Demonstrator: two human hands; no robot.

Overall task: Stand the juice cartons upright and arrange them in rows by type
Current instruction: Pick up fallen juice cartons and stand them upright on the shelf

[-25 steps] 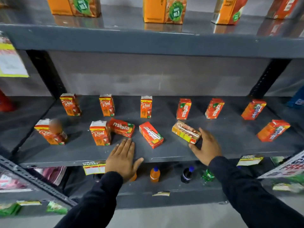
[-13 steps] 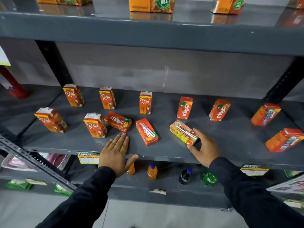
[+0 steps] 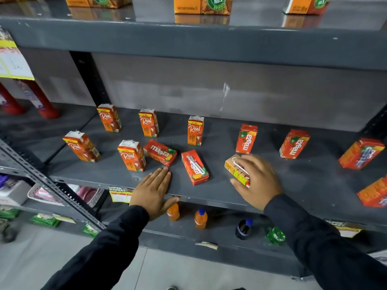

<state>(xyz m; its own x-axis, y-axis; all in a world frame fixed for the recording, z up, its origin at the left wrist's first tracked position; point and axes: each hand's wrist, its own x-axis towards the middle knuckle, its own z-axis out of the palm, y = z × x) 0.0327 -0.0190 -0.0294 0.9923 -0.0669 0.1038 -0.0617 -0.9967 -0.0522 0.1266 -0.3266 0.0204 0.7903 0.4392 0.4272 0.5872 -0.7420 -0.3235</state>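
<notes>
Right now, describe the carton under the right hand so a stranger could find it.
Look at the grey middle shelf, near its front edge, right of centre. The lying carton there is covered by the right hand. Unlike the red lying carton to its left, it is orange-yellow, straw side up.

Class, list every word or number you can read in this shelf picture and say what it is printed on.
"Real": upright cartons at left.
"maaza": upright cartons and one lying flat.
"NO.1": green badge on big top-shelf carton.
"SUPER MARKET": shelf-edge tag.
"10/-": carton tops, barely legible.
Far-right cartons: too blurred.
</notes>
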